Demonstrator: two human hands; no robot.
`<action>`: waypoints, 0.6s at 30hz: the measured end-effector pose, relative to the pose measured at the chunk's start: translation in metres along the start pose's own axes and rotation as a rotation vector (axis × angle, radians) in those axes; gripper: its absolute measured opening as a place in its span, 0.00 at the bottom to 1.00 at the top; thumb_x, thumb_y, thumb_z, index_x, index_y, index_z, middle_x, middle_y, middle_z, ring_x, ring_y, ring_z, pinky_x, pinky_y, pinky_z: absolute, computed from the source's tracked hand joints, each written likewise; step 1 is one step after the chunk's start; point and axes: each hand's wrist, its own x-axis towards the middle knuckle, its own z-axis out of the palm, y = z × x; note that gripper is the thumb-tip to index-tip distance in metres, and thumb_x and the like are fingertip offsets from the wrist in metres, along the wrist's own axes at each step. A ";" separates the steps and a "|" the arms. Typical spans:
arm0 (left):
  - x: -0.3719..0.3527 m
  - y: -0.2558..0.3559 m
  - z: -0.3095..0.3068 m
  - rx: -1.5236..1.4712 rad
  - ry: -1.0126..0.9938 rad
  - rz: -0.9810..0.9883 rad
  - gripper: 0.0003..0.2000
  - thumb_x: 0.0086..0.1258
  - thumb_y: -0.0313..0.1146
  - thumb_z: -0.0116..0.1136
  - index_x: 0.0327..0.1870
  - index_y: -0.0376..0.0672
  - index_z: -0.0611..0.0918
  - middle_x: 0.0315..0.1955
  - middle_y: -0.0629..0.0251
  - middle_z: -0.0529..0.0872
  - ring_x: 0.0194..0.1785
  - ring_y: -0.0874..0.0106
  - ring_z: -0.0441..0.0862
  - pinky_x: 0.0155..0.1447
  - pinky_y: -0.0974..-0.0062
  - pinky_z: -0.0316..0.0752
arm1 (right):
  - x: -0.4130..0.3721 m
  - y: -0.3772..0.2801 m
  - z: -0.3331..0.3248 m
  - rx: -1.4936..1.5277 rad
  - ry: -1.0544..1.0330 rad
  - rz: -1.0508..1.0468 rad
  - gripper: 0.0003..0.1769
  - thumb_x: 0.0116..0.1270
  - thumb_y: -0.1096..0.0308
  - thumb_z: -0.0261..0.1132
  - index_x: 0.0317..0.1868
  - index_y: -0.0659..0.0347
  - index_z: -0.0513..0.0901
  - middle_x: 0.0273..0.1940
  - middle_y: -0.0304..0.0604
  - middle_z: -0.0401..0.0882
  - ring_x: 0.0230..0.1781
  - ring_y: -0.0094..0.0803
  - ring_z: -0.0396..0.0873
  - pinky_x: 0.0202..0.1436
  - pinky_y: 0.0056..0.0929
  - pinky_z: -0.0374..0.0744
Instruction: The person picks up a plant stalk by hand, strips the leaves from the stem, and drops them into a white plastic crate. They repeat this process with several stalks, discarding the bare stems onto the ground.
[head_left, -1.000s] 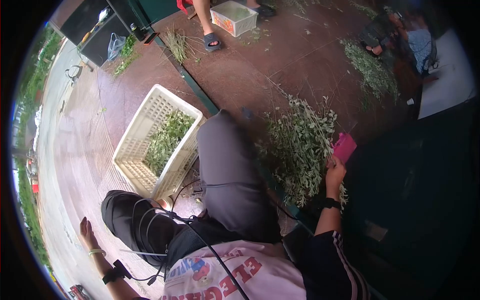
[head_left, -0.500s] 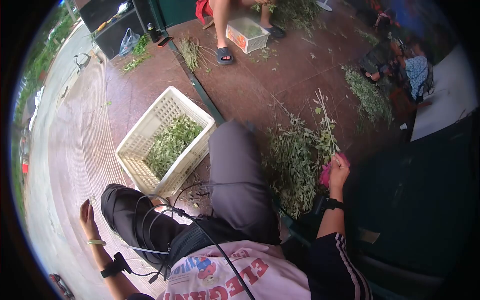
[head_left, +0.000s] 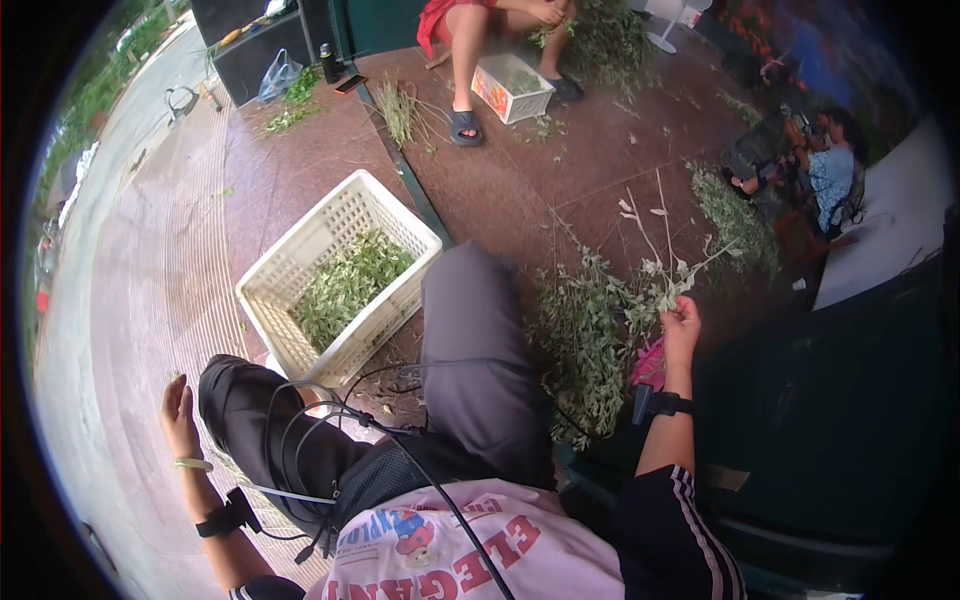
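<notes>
My right hand [head_left: 681, 335] is closed on leafy stems [head_left: 655, 285], whose bare stalks point up and away from me. Below it a heap of cut leafy plants [head_left: 590, 345] lies on the floor, with a bright pink piece [head_left: 648, 365] at its right side; what that is I cannot make out. My left hand [head_left: 179, 415] hangs out beside my left knee, fingers stretched out and holding nothing. In front of my legs stands a white slatted plastic crate [head_left: 275, 245], with loose green leaves [head_left: 350, 285] on its bottom.
Ahead, a seated person [head_left: 468, 60] handles greenery over a small white box [head_left: 530, 105]. Dry stalks [head_left: 398, 112] lie nearby. Another person [head_left: 830, 175] sits far right by more cut plants [head_left: 735, 215]. A black cable [head_left: 440, 490] runs across my lap.
The stems in my right hand have shifted, and one now sticks out to the right. My right hand has moved up a little, off the pink piece. My left hand stays empty.
</notes>
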 end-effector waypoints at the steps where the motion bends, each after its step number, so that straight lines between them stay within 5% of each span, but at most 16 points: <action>1: -0.002 0.001 0.001 -0.001 -0.003 -0.006 0.14 0.67 0.27 0.51 0.52 0.33 0.74 0.50 0.59 0.77 0.54 0.72 0.73 0.59 0.76 0.65 | -0.001 -0.005 0.004 0.042 -0.021 -0.019 0.07 0.55 0.77 0.63 0.36 0.63 0.77 0.26 0.31 0.73 0.25 0.15 0.67 0.29 0.15 0.66; 9: -0.014 -0.024 -0.005 -0.088 0.057 -0.045 0.13 0.66 0.25 0.51 0.51 0.33 0.74 0.49 0.58 0.78 0.52 0.72 0.74 0.58 0.77 0.67 | 0.009 -0.010 0.012 0.145 -0.024 0.053 0.06 0.61 0.72 0.61 0.38 0.61 0.77 0.23 0.29 0.71 0.17 0.13 0.64 0.19 0.14 0.62; 15: -0.015 -0.044 -0.011 -0.121 0.083 -0.131 0.13 0.66 0.26 0.52 0.50 0.32 0.75 0.47 0.60 0.79 0.51 0.74 0.75 0.56 0.78 0.68 | 0.010 -0.034 0.017 -0.004 0.021 -0.065 0.08 0.60 0.74 0.60 0.40 0.67 0.78 0.29 0.33 0.76 0.26 0.17 0.70 0.28 0.17 0.68; 18: -0.013 -0.018 0.002 -0.076 0.051 -0.022 0.14 0.66 0.29 0.51 0.51 0.34 0.75 0.48 0.59 0.78 0.53 0.71 0.73 0.58 0.75 0.66 | 0.019 -0.075 0.035 -0.200 -0.019 -0.320 0.10 0.58 0.75 0.60 0.41 0.68 0.79 0.32 0.38 0.78 0.30 0.24 0.74 0.33 0.22 0.72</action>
